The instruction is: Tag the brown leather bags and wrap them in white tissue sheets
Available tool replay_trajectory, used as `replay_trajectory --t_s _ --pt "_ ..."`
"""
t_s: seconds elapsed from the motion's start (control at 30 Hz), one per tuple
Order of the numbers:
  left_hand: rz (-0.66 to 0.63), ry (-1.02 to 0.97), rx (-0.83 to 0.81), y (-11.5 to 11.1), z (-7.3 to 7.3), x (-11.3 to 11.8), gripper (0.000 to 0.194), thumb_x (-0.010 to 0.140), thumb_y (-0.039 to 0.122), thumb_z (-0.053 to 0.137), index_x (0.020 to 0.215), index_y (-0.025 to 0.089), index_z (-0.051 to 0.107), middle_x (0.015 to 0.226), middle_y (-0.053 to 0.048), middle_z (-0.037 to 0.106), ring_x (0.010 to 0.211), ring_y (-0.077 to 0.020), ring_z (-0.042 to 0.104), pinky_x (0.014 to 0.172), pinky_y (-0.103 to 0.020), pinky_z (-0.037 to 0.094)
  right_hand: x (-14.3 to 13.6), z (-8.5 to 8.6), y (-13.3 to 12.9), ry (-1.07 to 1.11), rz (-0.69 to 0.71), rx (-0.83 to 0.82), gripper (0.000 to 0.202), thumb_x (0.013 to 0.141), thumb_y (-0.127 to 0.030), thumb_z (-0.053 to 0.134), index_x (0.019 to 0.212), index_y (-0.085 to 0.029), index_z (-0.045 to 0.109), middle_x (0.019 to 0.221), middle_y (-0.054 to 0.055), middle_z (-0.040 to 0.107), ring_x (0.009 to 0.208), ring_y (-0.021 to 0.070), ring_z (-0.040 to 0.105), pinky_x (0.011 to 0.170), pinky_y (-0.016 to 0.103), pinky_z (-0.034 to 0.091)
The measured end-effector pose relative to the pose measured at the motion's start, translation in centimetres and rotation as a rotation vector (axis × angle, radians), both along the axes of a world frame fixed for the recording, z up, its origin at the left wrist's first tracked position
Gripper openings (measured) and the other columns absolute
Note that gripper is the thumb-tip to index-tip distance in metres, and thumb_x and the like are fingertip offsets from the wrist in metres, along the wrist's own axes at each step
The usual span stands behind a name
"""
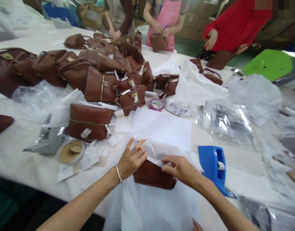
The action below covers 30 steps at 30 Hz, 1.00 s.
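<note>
A brown leather bag (154, 175) lies in front of me, partly covered by white tissue paper (161, 130) folded over its far side. More thin white sheeting (159, 208) spreads beneath it towards me. My left hand (133, 159), with a bracelet at the wrist, rests at the bag's left end and the paper edge, its fingers apart. At the right end, my right hand (179, 166) has its thumb and fingers curled at the paper's near edge. The bag's underside and the left thumb are hidden.
Many brown bags (75, 70) are piled at left and back. A zipped pouch (89, 122), paper tags (89, 157) and a round dish (71, 151) stand left. Right are a blue tape dispenser (211, 163) and plastic bags (229, 122). Several people work across the table, one holding a pouch (159, 42).
</note>
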<state>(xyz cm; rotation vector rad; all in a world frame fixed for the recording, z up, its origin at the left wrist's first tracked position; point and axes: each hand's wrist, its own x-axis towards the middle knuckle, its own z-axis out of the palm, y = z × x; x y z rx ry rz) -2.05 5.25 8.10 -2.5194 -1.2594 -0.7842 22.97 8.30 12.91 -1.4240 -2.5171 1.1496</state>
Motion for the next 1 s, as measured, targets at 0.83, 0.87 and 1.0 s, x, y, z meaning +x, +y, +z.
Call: replay_trajectory --t_s 0.83,0.87,1.0 --pt "0.024 0.044 -0.408 3.0 -2.1 6.4 0.074 0.08 0.06 0.064 0.138 0.018 0.044 0.141 -0.015 0.049 0.134 -0.0312 0.039 0.114 -0.052 0.023 -2.0 1.9 8.5 0.058 -0.146 0.128 0.027 0.09 -0.038 0.052 0.084 -0.021 0.072 0.075 0.0 0.072 0.071 0.0152 0.061 0.067 0.024 0.046" --pt "0.018 0.042 -0.423 3.2 -2.1 6.2 0.075 0.08 0.061 0.063 0.139 0.018 0.043 0.14 -0.014 0.05 0.134 -0.0308 0.04 0.114 -0.053 0.021 -2.0 2.0 8.9 0.053 -0.148 0.136 0.027 0.089 -0.038 0.052 0.082 -0.021 0.072 0.074 0.0 0.072 0.07 0.0152 0.06 0.066 0.024 0.045" --pt "-0.004 0.017 -0.459 2.8 -2.0 5.8 0.076 0.078 0.059 0.067 0.139 0.02 0.043 0.131 -0.011 0.056 0.124 -0.0269 0.048 0.115 -0.049 0.02 -2.1 1.8 10.0 0.038 -0.162 0.159 0.029 0.088 -0.039 0.052 0.076 -0.02 0.07 0.069 0.0 0.069 0.067 0.0145 0.058 0.063 0.024 0.044"
